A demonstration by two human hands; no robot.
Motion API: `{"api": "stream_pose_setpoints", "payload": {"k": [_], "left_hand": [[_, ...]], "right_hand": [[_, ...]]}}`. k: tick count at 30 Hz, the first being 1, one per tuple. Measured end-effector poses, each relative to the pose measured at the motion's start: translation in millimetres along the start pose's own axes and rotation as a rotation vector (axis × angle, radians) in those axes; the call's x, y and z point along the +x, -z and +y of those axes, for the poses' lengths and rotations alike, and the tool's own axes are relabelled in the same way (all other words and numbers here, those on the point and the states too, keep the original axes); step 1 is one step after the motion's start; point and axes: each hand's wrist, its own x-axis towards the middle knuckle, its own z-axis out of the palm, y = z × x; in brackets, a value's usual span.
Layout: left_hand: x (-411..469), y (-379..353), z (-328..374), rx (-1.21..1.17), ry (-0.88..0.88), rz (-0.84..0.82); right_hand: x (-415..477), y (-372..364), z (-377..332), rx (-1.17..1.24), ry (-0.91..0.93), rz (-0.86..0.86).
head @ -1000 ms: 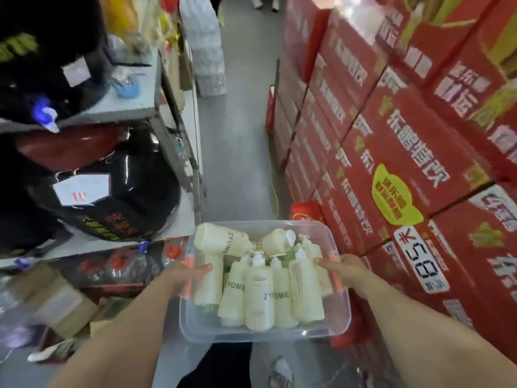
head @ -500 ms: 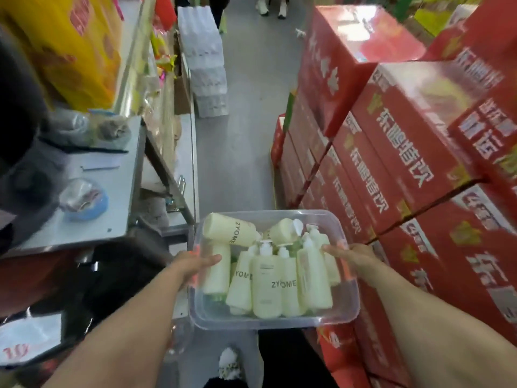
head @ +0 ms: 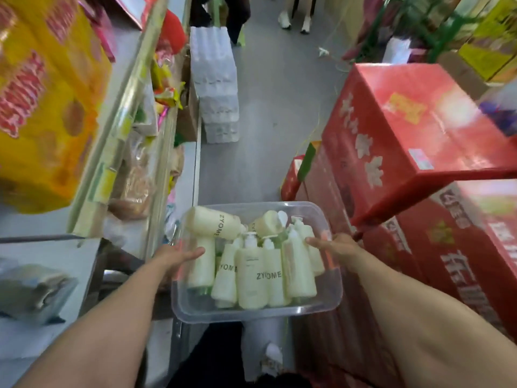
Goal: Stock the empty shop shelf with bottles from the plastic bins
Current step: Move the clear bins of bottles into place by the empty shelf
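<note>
I carry a clear plastic bin (head: 251, 313) in front of me at waist height. It holds several cream pump bottles (head: 256, 278) marked ZYOME, most lying side by side, with two more lying across the far end. My left hand (head: 179, 257) grips the bin's left rim, thumb over the edge. My right hand (head: 333, 246) grips the right rim the same way. The bin hangs over a grey aisle floor (head: 268, 130).
Shop shelves (head: 123, 130) with yellow packs and snack bags line the left. Stacked red cartons (head: 391, 130) crowd the right. Shrink-wrapped water packs (head: 215, 88) stand further up the aisle on the left. A person's legs and white shoes (head: 293, 19) stand at its far end.
The bin stays in both hands while I have risen and moved along the aisle. The lower shelf with dark bags has dropped out of view; the upper shelves and carton tops now show.
</note>
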Motion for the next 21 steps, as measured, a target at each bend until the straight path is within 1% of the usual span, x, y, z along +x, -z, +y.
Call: {"api": "stream_pose_setpoints", "payload": {"k": [5,9,12,15,19,21], "left_hand": [[72,30,64,-0.014,0.043,0.005],[117,51,130,-0.016,0.051,0.024],[151,65,186,0.016,0.033,0.052],[185,76,239,0.058,0.05,0.064],[235,83,303,0.074,0.08,0.101],[260,86,337,0.048,0.093,0.116]], "right_hand": [[68,-10,-91,-0.087,0.005,0.002],[114,-14,-154,-0.073,-0.034,-0.001],[151,-12,-203,-0.079,-0.014,0.008],[197,-7,-254,-0.051,0.015,-0.002],[271,4,-324,-0.111,0.038,-0.033],[306,13,-363,-0.17,0.014,-0.057]]}}
